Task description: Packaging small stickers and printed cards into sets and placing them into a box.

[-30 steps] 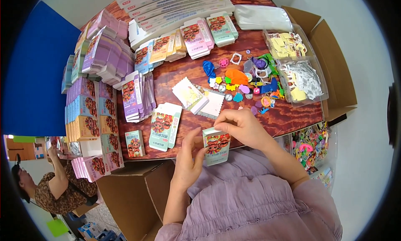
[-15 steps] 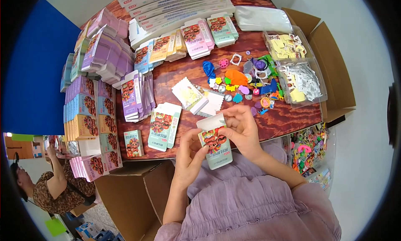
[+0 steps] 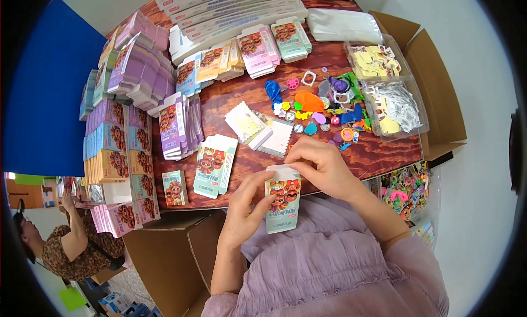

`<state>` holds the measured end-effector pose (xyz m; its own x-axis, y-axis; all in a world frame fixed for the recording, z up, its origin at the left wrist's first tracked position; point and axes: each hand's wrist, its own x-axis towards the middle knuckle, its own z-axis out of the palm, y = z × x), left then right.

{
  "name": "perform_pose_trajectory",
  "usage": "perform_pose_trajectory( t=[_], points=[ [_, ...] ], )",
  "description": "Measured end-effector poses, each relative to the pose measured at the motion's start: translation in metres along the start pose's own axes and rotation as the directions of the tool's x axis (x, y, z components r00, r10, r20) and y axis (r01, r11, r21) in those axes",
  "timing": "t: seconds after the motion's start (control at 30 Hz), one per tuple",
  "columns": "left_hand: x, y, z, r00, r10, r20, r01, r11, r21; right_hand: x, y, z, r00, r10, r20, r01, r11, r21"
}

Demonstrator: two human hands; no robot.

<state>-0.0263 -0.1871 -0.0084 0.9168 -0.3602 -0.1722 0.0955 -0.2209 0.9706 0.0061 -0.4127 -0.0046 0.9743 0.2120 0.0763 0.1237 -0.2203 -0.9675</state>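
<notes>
A small green printed carton [image 3: 283, 203] stands upright before my lap, its white top flap raised. My left hand [image 3: 245, 212] is closed around its left side, thumb on the printed front. At the top, my right hand [image 3: 322, 164] pinches the flap between thumb and fingers. Just left on the table lie flat green cartons [image 3: 214, 166], and beside them a small closed green box [image 3: 175, 188]. Beyond my hands rest cards with scalloped edges [image 3: 245, 122] and a pile of colourful small trinkets [image 3: 312, 102].
Stacks of flat cartons in purple [image 3: 181, 124], orange and pink line the table's left and back. Filled boxes [image 3: 113, 138] stand at the left edge. Clear tubs [image 3: 393, 105] of paper slips sit at right, above a bin of trinkets [image 3: 403, 196]. A person [image 3: 71, 240] is at far left.
The carton has turned more upright and come slightly nearer to me. My right hand has shifted from its side and front up to the top flap, which is now folded lower.
</notes>
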Motion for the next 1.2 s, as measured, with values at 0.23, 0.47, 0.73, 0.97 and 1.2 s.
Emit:
perform_pose_trajectory(
  t=[0.23,0.47,0.73,0.97,1.2],
  points=[
    [0.005,0.007,0.000,0.990,0.106,0.089,-0.111,0.992,0.062,0.010,-0.001,-0.009,0.971,-0.188,0.147,0.232,0.892,-0.388],
    [0.008,0.007,-0.005,0.980,0.118,0.158,-0.129,0.990,0.059,0.013,0.001,-0.012,0.928,-0.276,0.249,0.362,0.820,-0.442],
    [0.003,0.000,0.005,0.999,-0.011,0.036,0.020,0.967,-0.252,0.006,0.007,-0.018,0.947,-0.220,0.235,0.258,0.955,-0.148],
    [-0.007,0.005,0.025,0.976,0.214,0.036,-0.217,0.952,0.216,-0.019,0.019,-0.007,0.844,0.383,0.376,-0.537,0.607,0.587],
    [-0.016,0.001,0.047,0.985,-0.024,-0.172,0.018,0.999,-0.039,-0.051,0.010,0.018,0.921,0.324,0.217,-0.388,0.818,0.423]
  ],
)
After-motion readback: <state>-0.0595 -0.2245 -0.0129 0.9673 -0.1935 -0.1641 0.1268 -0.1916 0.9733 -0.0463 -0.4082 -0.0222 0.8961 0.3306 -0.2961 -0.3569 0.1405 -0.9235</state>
